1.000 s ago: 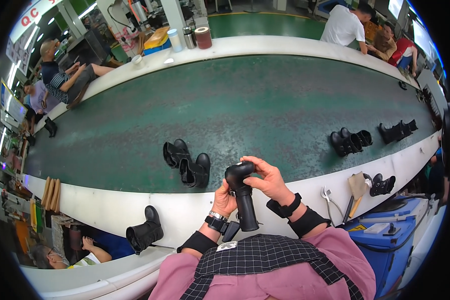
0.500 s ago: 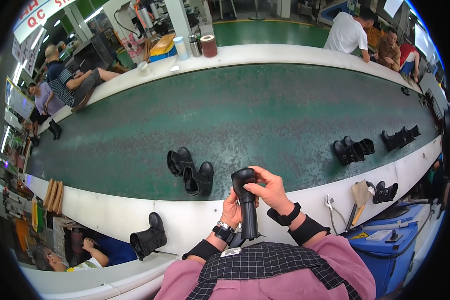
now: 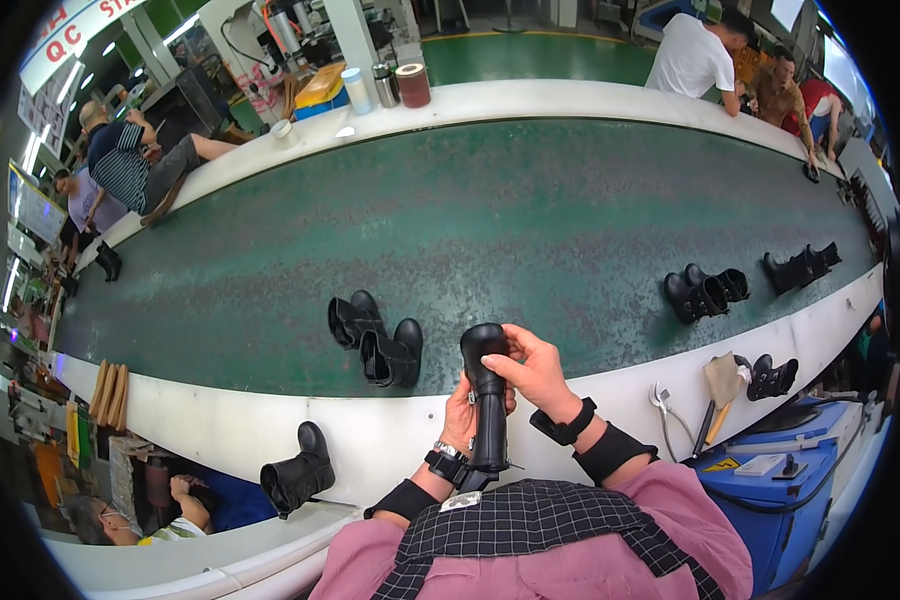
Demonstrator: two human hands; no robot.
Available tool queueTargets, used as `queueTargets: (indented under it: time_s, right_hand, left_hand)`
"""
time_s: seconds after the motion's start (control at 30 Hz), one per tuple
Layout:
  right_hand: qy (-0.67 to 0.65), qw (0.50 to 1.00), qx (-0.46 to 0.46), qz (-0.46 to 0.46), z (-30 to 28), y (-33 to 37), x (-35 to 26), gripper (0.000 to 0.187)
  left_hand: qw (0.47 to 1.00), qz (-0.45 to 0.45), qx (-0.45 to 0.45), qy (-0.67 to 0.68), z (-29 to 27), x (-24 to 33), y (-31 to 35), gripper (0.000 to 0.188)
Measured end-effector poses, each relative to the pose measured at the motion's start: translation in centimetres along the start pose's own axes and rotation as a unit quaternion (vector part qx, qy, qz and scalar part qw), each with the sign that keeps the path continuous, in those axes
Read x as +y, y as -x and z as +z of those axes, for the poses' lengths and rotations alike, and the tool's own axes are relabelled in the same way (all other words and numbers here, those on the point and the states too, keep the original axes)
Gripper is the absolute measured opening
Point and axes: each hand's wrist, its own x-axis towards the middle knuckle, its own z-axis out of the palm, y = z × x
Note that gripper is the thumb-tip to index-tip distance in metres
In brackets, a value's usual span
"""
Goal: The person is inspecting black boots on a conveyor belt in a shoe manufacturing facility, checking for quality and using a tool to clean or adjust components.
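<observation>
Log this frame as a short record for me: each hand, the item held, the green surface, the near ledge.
Left hand: wrapped around the shaft of a black boot
Right hand: thumb and fingers on the boot's foot end
Boot pose: foot end away from the wearer, shaft toward the body
Green surface: two black boots left of the held one, more boots at right
Near white ledge: one boot at left, pliers at right

The black leather boot point(image 3: 488, 405) has turned, its shaft straighter, and the right hand's point(image 3: 535, 370) thumb has slid onto its foot. A striped-shirted person point(image 3: 120, 158) has raised one arm; far right, a co-worker's hand point(image 3: 813, 160) now reaches a small black shoe point(image 3: 811, 174).
</observation>
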Motion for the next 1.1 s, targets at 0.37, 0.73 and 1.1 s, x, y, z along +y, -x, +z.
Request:
queueTargets:
  time_s: [0.37,0.73,1.1]
  right_hand:
    - [0.034,0.990,-0.108,0.089,0.5,0.1,5.4,0.077]
    - [0.158,0.974,-0.161,0.031,4.2,-1.0,5.1,0.089]
    - [0.270,0.962,-0.030,0.002,6.1,-10.0,12.3,0.041]
  left_hand:
    - [0.971,0.130,0.166,-0.117,-4.9,1.2,-0.2,0.033]
    - [0.931,0.193,0.273,-0.148,-5.6,4.3,-0.5,0.041]
    - [0.896,0.204,0.346,-0.191,-3.2,7.5,0.8,0.052]
